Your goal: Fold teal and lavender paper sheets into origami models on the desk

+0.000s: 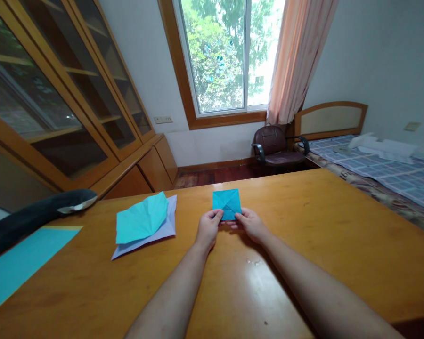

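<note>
Wood with a glossy finish makes up the surface, the broadest thing near the hands. At its left side a long bright blue sheet lies flat, presumably kept out of the way. Closer in, a lilac sheet lies partly under a creased turquoise sheet, perhaps stacked aside to leave working room. The left hand and right hand are each partly closed, grasping the near corners of a folded blue square, thumbs on top and fingers beneath. That square is to the right of the stacked sheets, near the far edge; I cannot tell whether it touches the wood. Holding it from both sides likely keeps its layers together and level, creases facing up.
</note>
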{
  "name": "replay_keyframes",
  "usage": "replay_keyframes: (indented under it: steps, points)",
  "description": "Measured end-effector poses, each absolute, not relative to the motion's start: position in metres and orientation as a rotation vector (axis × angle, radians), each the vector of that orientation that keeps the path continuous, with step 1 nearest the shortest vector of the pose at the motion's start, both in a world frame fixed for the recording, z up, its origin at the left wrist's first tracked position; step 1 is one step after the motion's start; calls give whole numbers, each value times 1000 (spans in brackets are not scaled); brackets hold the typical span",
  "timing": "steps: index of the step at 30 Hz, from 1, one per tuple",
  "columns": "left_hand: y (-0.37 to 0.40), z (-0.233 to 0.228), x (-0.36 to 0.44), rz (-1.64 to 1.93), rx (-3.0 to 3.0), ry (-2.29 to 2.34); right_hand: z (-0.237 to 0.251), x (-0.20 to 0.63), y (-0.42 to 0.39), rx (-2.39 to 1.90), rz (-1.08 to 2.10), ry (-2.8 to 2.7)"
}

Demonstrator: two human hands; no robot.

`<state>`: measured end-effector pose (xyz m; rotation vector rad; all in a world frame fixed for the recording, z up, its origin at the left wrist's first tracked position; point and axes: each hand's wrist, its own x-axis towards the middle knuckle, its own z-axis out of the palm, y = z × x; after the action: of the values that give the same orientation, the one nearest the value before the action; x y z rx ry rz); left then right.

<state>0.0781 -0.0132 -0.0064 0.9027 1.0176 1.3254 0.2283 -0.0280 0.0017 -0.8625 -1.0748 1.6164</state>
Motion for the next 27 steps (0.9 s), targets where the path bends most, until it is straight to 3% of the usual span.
replay_keyframes:
  steps: [27]
  points:
    - [-20,5,81,1313,1067,1102,4,233,-28,-912,1564,-919]
